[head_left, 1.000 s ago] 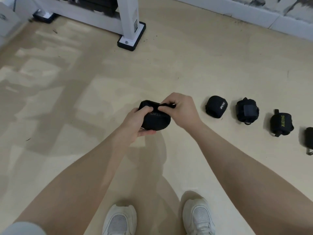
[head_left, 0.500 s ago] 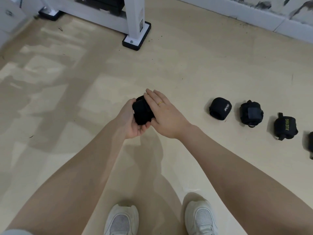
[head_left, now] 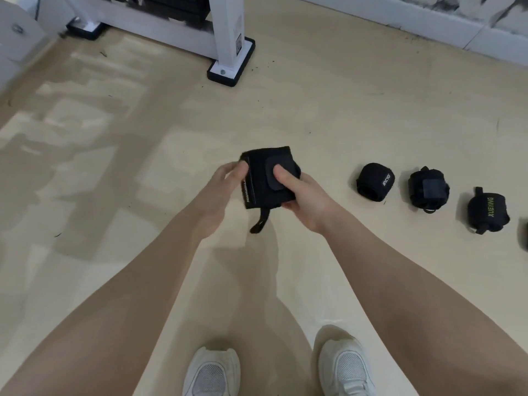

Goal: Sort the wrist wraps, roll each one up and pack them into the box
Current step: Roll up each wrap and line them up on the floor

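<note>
1. Head-camera view: a black rolled wrist wrap (head_left: 268, 178) is held above the beige floor (head_left: 314, 115), between both hands, in front of the person's body.
2. The wrap's left edge is touched by the fingertips of the left hand (head_left: 220, 192); whether those fingers are curled round the roll cannot be told.
3. The wrap is gripped by the right hand (head_left: 303, 198), with the thumb pressed on the fastening tab on the upper face and the fingers curled beneath the roll.
4. A narrow black loop (head_left: 260, 222) is seen hanging from the lower edge of the held wrap.
5. A line of light lettering is seen along the wrap's left edge; it is too small to be read.
6. Three more rolled wraps are laid on the floor in a row to the right: a wrap with white lettering (head_left: 375, 182), a wrap with a dark tab (head_left: 428, 188), and a wrap marked XUEYING (head_left: 489, 210). They are set apart from one another.
7. A further dark item (head_left: 525, 232) is cut off by the right edge of the frame.
8. A white machine frame (head_left: 228, 32) on a black foot is seen further away on the floor.
9. Two white shoes (head_left: 211, 372) are seen at the bottom of the frame.
</note>
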A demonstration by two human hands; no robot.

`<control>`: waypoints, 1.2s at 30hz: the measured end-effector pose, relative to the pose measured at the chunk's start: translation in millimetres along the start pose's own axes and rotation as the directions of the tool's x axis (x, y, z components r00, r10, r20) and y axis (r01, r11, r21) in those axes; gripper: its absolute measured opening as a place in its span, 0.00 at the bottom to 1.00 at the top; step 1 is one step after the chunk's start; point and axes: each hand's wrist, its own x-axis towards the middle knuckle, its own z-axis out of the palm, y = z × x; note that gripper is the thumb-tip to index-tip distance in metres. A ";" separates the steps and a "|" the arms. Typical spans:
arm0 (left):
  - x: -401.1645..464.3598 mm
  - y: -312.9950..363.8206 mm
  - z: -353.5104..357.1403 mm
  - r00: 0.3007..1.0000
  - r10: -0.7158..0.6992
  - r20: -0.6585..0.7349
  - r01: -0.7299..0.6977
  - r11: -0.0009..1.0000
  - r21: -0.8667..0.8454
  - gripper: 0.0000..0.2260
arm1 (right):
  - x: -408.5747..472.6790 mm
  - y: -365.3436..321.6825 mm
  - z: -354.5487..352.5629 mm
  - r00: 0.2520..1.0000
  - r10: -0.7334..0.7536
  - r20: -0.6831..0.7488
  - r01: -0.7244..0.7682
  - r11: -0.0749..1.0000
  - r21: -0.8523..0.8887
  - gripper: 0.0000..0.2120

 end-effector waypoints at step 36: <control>-0.4 25.6 13.4 0.984 -0.006 0.178 0.078 0.912 -0.402 0.18 | -10.5 -45.6 17.3 0.979 0.055 -0.195 -0.016 0.980 0.197 0.29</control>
